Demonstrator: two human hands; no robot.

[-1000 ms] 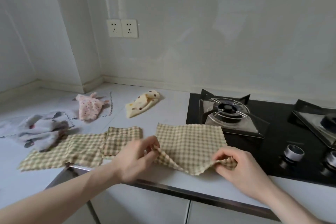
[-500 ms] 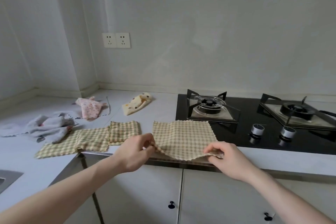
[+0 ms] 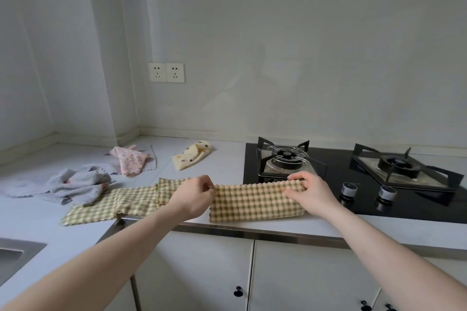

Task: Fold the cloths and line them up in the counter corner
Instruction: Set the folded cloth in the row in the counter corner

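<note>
A green-and-cream checked cloth (image 3: 255, 201) lies folded in half as a long strip near the counter's front edge. My left hand (image 3: 195, 195) pinches its far left corner. My right hand (image 3: 309, 190) grips its far right corner, fingers curled over the top edge. Left of it lie a small folded checked cloth (image 3: 166, 187) and a larger flat checked cloth (image 3: 111, 208). Farther left sits a crumpled grey cloth (image 3: 75, 184). A pink dotted cloth (image 3: 129, 161) and a yellow dotted cloth (image 3: 192, 156) lie toward the corner.
A black gas hob (image 3: 353, 179) with two burners and two knobs (image 3: 348, 189) borders the cloth on the right. A steel sink (image 3: 15, 255) shows at the lower left. Two wall sockets (image 3: 166, 72) sit above the counter corner (image 3: 131, 136). Cabinet doors hang below.
Both hands carried the near edge of the checked cloth up and over to the far edge, folding it in half. The camera view tilted up and back.
</note>
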